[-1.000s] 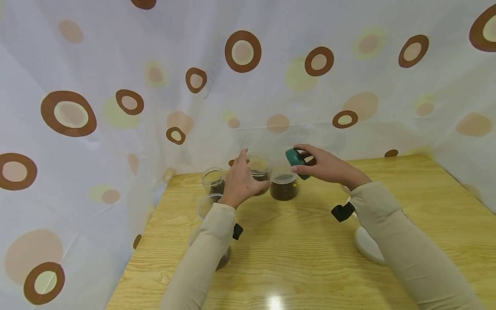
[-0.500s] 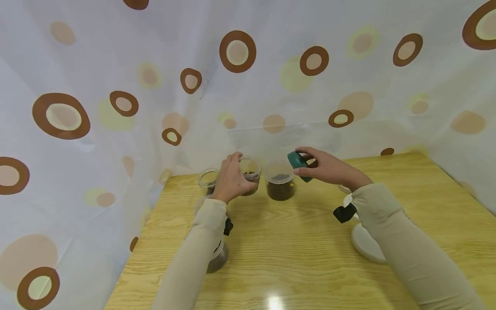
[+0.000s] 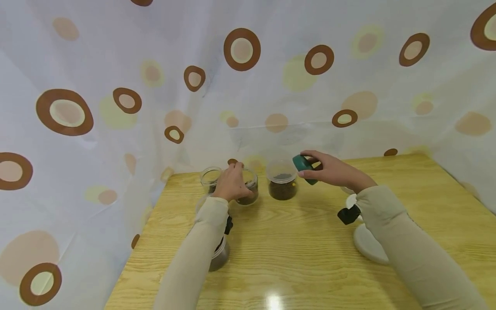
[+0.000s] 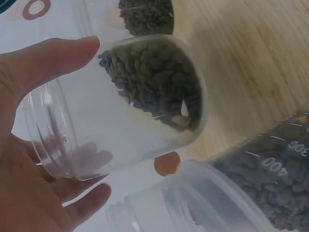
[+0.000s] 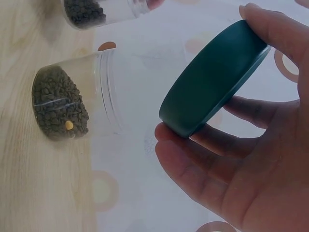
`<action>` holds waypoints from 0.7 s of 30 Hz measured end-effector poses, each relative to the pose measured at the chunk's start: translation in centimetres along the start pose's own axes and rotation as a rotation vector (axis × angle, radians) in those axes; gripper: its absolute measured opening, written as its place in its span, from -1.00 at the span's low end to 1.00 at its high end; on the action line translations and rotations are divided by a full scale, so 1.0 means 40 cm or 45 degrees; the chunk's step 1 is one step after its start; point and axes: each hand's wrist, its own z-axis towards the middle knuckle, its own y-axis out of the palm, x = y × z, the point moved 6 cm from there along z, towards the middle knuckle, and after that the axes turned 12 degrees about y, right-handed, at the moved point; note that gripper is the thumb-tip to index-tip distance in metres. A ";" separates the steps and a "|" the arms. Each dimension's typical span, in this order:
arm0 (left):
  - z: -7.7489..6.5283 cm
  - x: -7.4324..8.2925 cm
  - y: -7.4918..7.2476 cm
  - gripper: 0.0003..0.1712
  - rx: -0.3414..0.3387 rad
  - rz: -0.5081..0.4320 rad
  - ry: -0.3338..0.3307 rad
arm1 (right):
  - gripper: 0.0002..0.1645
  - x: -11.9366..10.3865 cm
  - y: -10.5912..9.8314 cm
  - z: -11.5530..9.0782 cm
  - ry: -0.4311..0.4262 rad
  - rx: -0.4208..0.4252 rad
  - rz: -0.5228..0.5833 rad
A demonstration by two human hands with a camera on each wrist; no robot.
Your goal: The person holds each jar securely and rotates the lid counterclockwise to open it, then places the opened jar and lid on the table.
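Note:
My left hand (image 3: 231, 184) grips a clear, open-topped jar (image 3: 251, 196) partly filled with dark brown pellets. In the left wrist view the thumb lies on one side of this jar (image 4: 149, 96) and fingers curl round the other; whether its base touches the table cannot be told. Up in the air, my right hand (image 3: 335, 173) pinches a dark green round lid (image 3: 305, 169) at its rim, tilted. Below and left of the lid stands a wider clear jar (image 3: 283, 188) of similar pellets. One yellow piece shows against the wall of that jar (image 5: 62, 104).
Another open jar (image 3: 211, 177) stands behind my left hand, and a further jar (image 3: 221, 256) is partly hidden under the left forearm. A clear container (image 4: 275, 166) bears printed numerals. White lids (image 3: 370, 244) lie beside the right forearm. Patterned sheeting (image 3: 279, 86) borders the wooden table (image 3: 294, 254).
My left hand has closed round the jar and brought it a little left and nearer to me. The right hand has shifted only slightly, still holding the green lid.

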 end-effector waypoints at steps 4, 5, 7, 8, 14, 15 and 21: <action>-0.001 -0.011 0.015 0.05 -0.023 0.124 -0.023 | -0.03 0.013 0.005 0.009 0.011 -0.010 0.007; -0.001 -0.013 0.018 0.05 -0.029 0.155 -0.032 | -0.03 0.016 0.006 0.010 0.013 -0.013 0.006; -0.001 -0.016 0.021 0.03 -0.039 0.188 -0.041 | -0.03 0.022 0.010 0.013 0.019 -0.022 0.015; -0.001 -0.016 0.022 0.03 -0.046 0.196 -0.046 | -0.03 0.026 0.011 0.014 0.021 -0.027 0.020; 0.002 -0.024 0.028 -0.03 -0.101 0.222 -0.095 | -0.04 0.038 0.018 0.018 0.030 -0.049 0.051; 0.001 -0.026 0.029 -0.05 -0.107 0.216 -0.103 | -0.04 0.039 0.019 0.019 0.031 -0.050 0.051; -0.003 -0.031 0.035 -0.09 -0.124 0.170 -0.115 | -0.05 0.042 0.022 0.022 0.040 -0.045 0.031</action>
